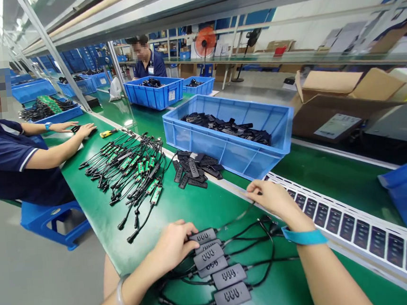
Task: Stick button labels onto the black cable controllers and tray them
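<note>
My left hand (176, 244) grips the left end of a dark grey controller box (204, 236) with a cable at each end, its thumb and fingers closed round it. Over to the right, my right hand (272, 197) pinches that box's thin black cable (239, 217), drawn out away from the box. Just below lie several similar boxes (229, 276) in an overlapping row, their cables trailing both ways on the green table (156, 266). Further up rests a spread of green circuit boards (156, 193) with black leads, beside a pile of black plastic covers (193, 171).
A blue bin (225, 157) of black parts stands behind the covers. Printed label sheets (349, 227) run along the right side. At left, a co-worker's hands (83, 129) rest on the table near a yellow-handled tool (108, 133). An open carton (342, 112) sits at right.
</note>
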The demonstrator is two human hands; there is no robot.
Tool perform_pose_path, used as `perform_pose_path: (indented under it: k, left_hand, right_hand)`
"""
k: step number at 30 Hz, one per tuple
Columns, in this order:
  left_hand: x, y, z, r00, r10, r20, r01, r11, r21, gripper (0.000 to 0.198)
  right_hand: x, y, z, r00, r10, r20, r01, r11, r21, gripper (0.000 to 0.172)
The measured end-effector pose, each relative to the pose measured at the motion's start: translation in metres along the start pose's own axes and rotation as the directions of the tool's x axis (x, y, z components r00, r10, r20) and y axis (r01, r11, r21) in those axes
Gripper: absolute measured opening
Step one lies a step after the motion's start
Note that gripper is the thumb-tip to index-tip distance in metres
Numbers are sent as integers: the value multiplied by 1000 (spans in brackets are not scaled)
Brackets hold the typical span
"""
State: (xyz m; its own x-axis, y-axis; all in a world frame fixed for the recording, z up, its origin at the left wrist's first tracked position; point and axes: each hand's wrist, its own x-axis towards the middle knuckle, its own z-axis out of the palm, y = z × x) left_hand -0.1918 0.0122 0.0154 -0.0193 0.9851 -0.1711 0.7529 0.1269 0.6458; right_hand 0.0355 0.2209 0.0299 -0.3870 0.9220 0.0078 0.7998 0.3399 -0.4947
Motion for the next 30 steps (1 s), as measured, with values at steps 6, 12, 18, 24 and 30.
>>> perform_pose_path:
  k: [6, 12, 18, 24, 30]
  left_hand:
    - [12, -11, -17, 981, 8, -192, 64, 928, 367, 19]
    - [36, -37, -41, 834, -238, -498, 480, 760, 439, 31]
    - [30, -51, -46, 777, -334, -533, 544, 782, 304, 25]
    - [23, -56, -53, 797, -355, -489, 403, 915, -7, 20]
    - [13, -37, -48, 914, -285, -289, 117, 867, -485, 39]
  right_hand:
    - [5, -43, 27, 977, -203, 66, 213, 906, -366, 12]
    - [45, -99, 71, 961, -273, 48, 277, 936, -217, 21]
    - [67, -122, 95, 972, -233, -9, 231, 965, -122, 34]
    - [51, -120, 83, 966, -248, -73, 255, 960, 118, 40]
    - [5, -116, 59, 953, -304, 7, 258, 819, 513, 25]
